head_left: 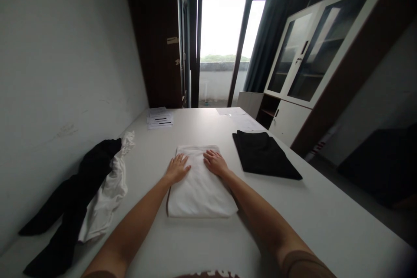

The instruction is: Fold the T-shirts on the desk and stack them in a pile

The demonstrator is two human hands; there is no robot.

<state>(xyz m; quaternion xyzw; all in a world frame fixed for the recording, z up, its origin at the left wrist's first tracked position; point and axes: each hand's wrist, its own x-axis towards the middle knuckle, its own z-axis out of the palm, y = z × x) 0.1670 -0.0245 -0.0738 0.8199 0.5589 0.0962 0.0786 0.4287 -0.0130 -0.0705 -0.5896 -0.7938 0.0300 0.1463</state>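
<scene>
A folded white garment lies flat on the white table straight in front of me. My left hand rests palm down on its far left part, fingers spread. My right hand lies flat on its far right part, fingers stretched out. Neither hand grips anything; both press on the cloth.
A folded black garment lies to the right of the white one. A loose heap of black clothes and white clothes sits at the left by the wall. Papers lie at the far end. A glass-door cabinet stands to the right.
</scene>
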